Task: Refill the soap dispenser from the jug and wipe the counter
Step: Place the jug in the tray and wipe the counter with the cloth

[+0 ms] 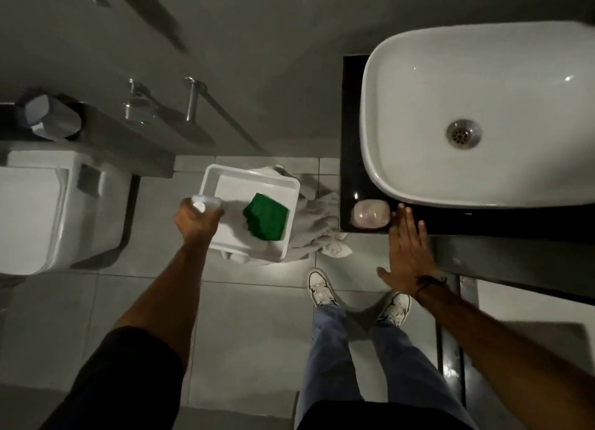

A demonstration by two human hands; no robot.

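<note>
My left hand [197, 221] grips a white-capped bottle [203, 203], seen from above over the left rim of a white tray [251, 175] on the floor. A folded green cloth [266, 216] lies inside the tray. My right hand [408, 249] is flat with fingers apart, its fingertips at the front edge of the black counter [349, 114]. A pinkish soap bar in a dish [371, 214] sits on the counter just left of those fingers. The white basin [476, 114] stands on the counter. I cannot tell whether the bottle is the jug or the dispenser.
A crumpled white towel [317, 227] lies on the tiled floor under and beside the tray. A white toilet [54, 210] stands at the left, with a chrome rail [193, 101] on the wall behind. My feet [322, 289] are below the counter's front edge.
</note>
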